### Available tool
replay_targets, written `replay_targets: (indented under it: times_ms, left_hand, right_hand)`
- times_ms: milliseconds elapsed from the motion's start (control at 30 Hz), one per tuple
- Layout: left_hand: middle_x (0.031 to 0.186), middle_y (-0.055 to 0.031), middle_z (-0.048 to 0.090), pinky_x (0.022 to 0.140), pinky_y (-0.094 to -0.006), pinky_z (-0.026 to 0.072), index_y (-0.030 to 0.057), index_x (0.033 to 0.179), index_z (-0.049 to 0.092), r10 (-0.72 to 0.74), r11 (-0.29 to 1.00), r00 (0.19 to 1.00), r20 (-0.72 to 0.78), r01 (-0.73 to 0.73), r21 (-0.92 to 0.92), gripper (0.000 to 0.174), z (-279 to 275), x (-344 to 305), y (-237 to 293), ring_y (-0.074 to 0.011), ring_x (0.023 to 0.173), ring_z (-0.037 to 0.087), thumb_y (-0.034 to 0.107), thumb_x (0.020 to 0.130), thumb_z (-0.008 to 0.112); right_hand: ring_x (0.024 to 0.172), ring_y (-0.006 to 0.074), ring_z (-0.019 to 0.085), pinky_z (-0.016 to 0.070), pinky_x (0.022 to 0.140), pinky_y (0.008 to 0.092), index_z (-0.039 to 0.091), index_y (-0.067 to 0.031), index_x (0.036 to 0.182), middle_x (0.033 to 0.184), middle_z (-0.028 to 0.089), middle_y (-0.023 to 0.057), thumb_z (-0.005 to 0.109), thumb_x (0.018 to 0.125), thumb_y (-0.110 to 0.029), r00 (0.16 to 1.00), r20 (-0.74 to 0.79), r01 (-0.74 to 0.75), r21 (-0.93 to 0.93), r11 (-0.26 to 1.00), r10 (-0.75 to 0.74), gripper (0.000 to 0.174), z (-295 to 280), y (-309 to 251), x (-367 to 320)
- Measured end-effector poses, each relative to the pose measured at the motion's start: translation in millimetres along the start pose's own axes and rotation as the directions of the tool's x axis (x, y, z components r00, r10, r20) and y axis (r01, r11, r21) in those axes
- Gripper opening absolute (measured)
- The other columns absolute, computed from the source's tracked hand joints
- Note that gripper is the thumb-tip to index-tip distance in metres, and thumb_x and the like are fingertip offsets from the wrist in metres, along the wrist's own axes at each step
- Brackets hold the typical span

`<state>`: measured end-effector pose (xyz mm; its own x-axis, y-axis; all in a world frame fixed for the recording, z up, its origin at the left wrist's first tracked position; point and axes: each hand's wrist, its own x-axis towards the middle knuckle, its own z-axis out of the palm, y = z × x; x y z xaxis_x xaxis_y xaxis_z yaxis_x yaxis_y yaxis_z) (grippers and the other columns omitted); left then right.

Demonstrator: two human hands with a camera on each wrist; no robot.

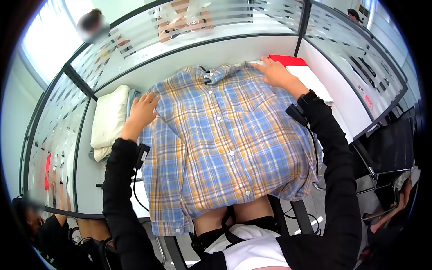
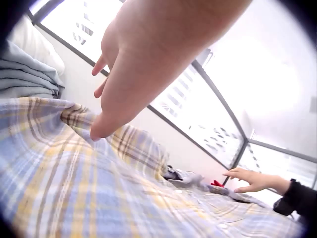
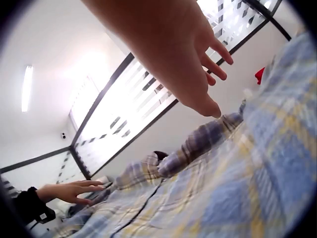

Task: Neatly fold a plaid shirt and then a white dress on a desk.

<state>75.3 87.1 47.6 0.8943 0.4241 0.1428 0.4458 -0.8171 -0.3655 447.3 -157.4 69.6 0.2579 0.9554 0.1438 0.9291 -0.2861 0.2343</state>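
Observation:
A blue, yellow and white plaid shirt (image 1: 220, 130) lies front up and buttoned, its collar (image 1: 216, 74) at the far side and its hem over the near edge. My left hand (image 1: 143, 110) is at the shirt's left shoulder, fingers spread; in the left wrist view this hand (image 2: 143, 69) has its thumb tip at the cloth. At the right shoulder is my right hand (image 1: 274, 73), fingers extended; in the right wrist view the hand (image 3: 183, 59) has its thumb close to the fabric. Whether either hand touches the shirt is hard to tell. Neither grips anything.
Folded cream cloth (image 1: 108, 118) and grey-blue cloth are stacked at the left. Red cloth (image 1: 288, 60) and white cloth (image 1: 310, 81) lie at the right. Low partitions with striped glass surround the desk. A black chair (image 1: 389, 144) stands at the right; other people are beyond the partitions.

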Motion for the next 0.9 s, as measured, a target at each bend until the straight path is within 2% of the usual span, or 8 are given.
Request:
replay_targets:
  times_ms: [167,367,467,500,600,700,800,900]
  left_hand:
    - [0.127,-0.0114,0.044,0.094,-0.0423,0.0342,0.0127,0.125,0.045,0.138,0.970,0.990,-0.021,-0.139,-0.197,0.055,-25.2,-50.2,21.1,-0.0303,0.115,0.042,0.024,0.074,0.064]
    - [0.133,-0.0146,0.036,0.097,-0.0428,0.0330,0.0146,0.130,0.038,0.232,0.853,0.970,0.068,-0.170,-0.494,0.066,-79.1,-137.2,84.0,-0.0344,0.118,0.039,0.033,0.074,0.066]
    - [0.137,-0.0175,0.028,0.098,-0.0445,0.0320,0.0169,0.132,0.036,0.187,0.824,0.977,0.105,-0.098,-0.558,0.073,-90.5,-171.4,109.8,-0.0367,0.121,0.035,0.036,0.070,0.069]
    - [0.141,-0.0196,0.019,0.100,-0.0445,0.0309,0.0185,0.134,0.034,0.132,0.865,0.972,0.195,-0.017,-0.501,0.078,-92.7,-180.3,116.1,-0.0382,0.124,0.030,0.034,0.068,0.072]
    - [0.133,-0.0212,0.030,0.092,-0.0432,0.0389,0.0179,0.134,0.033,-0.092,0.871,0.983,0.161,0.157,-0.465,0.078,-86.5,-192.8,121.2,-0.0397,0.115,0.040,0.028,0.068,0.073]
    - [0.107,-0.0187,0.050,0.071,-0.0388,0.0474,0.0164,0.134,0.032,-0.329,0.775,0.880,0.341,0.458,-0.436,0.077,-86.4,-200.3,124.1,-0.0332,0.085,0.057,0.024,0.069,0.072]
    - [0.077,-0.0130,0.055,0.059,-0.0383,0.0450,0.0167,0.135,0.030,-0.259,0.740,0.893,0.368,0.428,-0.518,0.075,-76.8,-203.5,120.0,-0.0276,0.064,0.056,0.015,0.071,0.068]
    - [0.066,-0.0114,0.053,0.056,-0.0353,0.0439,0.0147,0.130,0.038,-0.140,0.756,0.949,0.283,0.287,-0.589,0.062,-61.2,-210.4,110.7,-0.0242,0.061,0.055,0.006,0.073,0.060]
  right_hand:
    - [0.102,0.0327,0.051,0.0430,0.085,0.0406,0.040,-0.0158,0.127,0.126,0.040,0.0169,0.062,0.076,-0.015,0.986,-0.089,0.142,0.047,0.989,-0.138,0.056,-0.2,-3.8,-41.5]
    - [0.105,0.0306,0.049,0.0409,0.088,0.0363,0.048,-0.0100,0.118,0.118,0.046,0.0134,0.062,0.076,-0.015,0.976,-0.081,0.217,0.376,0.901,-0.201,0.045,-31.3,-38.4,-131.8]
    - [0.098,0.0292,0.052,0.0426,0.084,0.0378,0.050,-0.0087,0.115,0.116,0.047,0.0135,0.061,0.077,-0.017,0.962,-0.116,0.273,0.446,0.852,-0.248,0.041,-35.4,-48.5,-168.5]
    - [0.107,0.0305,0.047,0.0389,0.091,0.0380,0.049,-0.0094,0.116,0.118,0.045,0.0134,0.060,0.077,-0.014,0.978,-0.020,0.191,0.487,0.852,-0.208,0.041,-35.4,-52.5,-180.0]
    - [0.108,0.0320,0.046,0.0386,0.091,0.0395,0.050,-0.0092,0.115,0.118,0.045,0.0134,0.061,0.077,-0.016,0.972,-0.147,0.230,0.415,0.880,-0.184,0.041,-23.0,-47.9,-202.1]
    - [0.109,0.0331,0.044,0.0382,0.091,0.0405,0.048,-0.0097,0.117,0.119,0.044,0.0154,0.061,0.077,-0.020,0.985,-0.167,0.028,0.336,0.941,0.031,0.044,-24.9,-45.8,-225.8]
    - [0.100,0.0365,0.049,0.0410,0.086,0.0401,0.043,-0.0066,0.121,0.111,0.047,0.0228,0.064,0.076,-0.026,0.950,-0.200,-0.196,0.215,0.957,0.240,0.054,-12.7,-39.8,-240.8]
    - [0.094,0.0382,0.052,0.0440,0.080,0.0412,0.034,-0.0049,0.127,0.104,0.049,0.0258,0.067,0.072,-0.033,0.898,0.242,-0.436,0.355,0.827,0.369,0.069,-15.8,-43.9,-244.0]
